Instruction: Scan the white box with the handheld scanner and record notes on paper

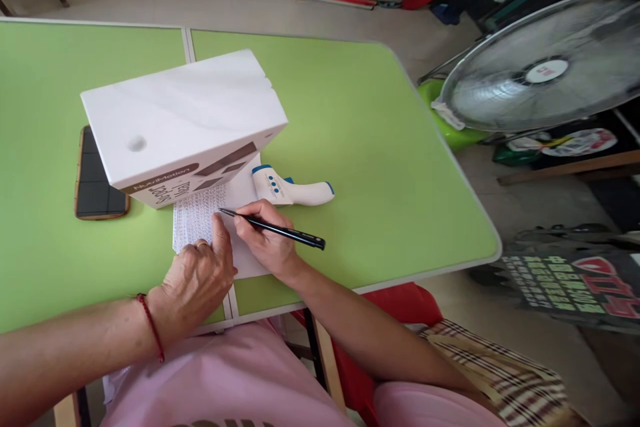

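My right hand [271, 243] grips a black pen [303, 236], its tip at the handwritten lines on a white sheet of paper [194, 219]. The sheet's left part is filled with dense small writing, while the right part looks blank. My left hand [197, 280] rests on the paper, index finger stretched out close to the pen tip and the other fingers loosely curled, holding nothing. A white box [185, 117] marked NutriMotion stands just beyond, hiding the sheet's far end. To the right lies a white and blue infrared thermometer [280, 188], touching or very near the paper.
A dark phone [99, 180] in a brown case lies left of the box. All of this is on a green table [360, 120] with a pale rim. Beyond its right edge stands a large fan [545, 70], and a red chair [405, 303] is by the near edge.
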Available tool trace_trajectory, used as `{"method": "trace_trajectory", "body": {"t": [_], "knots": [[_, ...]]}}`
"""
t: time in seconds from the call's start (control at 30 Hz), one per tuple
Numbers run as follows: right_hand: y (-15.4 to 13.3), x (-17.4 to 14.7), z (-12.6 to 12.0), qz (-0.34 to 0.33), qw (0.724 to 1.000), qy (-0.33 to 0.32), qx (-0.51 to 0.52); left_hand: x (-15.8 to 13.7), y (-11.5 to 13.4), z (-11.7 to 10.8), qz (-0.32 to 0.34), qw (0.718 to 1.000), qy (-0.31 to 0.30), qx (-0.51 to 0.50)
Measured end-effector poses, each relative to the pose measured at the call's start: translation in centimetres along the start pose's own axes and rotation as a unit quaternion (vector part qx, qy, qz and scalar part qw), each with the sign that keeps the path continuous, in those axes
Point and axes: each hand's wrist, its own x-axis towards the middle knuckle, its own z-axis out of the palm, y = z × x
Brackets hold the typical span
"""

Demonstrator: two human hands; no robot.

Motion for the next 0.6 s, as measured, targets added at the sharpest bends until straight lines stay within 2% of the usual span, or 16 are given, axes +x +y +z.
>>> {"method": "trace_trajectory", "body": {"t": [0.2,0.43,0.6], "knots": [[-0.19,0.12,-0.03,-0.019,1.000,0.006,-0.009,-0.08,0.06,0.16,0.013,1.000,0.000,0.026],[-0.17,0.17,-0.14,-0.005,1.000,-0.006,0.003,-0.06,0.04,0.33,-0.004,1.000,0.007,-0.015],[0.05,0.04,0.02,0.010,1.000,0.003,0.013,0.24,-0.06,0.11,0.005,1.000,-0.012,0.005]]}}
